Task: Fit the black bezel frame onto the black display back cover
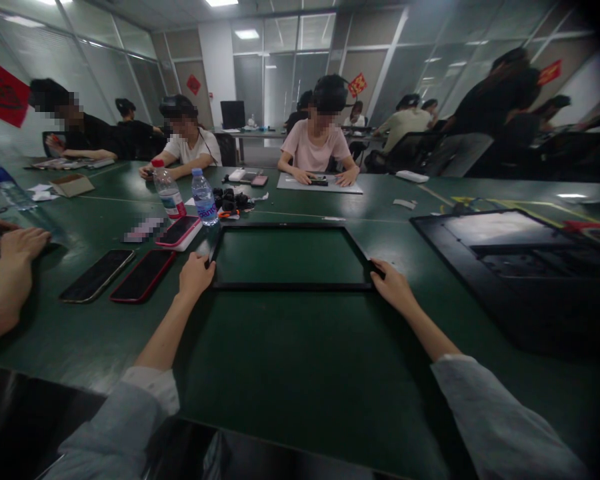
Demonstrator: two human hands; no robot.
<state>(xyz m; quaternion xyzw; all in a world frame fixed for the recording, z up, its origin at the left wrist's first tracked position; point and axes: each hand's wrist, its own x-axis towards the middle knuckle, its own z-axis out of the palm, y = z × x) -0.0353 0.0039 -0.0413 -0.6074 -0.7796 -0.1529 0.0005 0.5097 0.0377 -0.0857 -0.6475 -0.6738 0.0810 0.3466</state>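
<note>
A thin black rectangular frame (293, 287) is held between my two hands over the green table (290, 360). Through its middle the green tabletop shows. My left hand (196, 277) is closed around the frame's left side, near the front corner. On the right side, my right hand (391, 285) grips the frame at about the same height, its thumb on top. The fingers under the frame are partly hidden. Whether the frame's far edge rests on the table, I cannot tell.
Left of the frame lie a dark phone (97, 275), a red-edged phone (143, 275) and a pink-edged phone (179, 231). Behind them stand a red-capped bottle (169, 193) and a blue-capped bottle (205, 200). A large black panel (480, 267) occupies the right. Another person's hands (17, 247) rest at far left.
</note>
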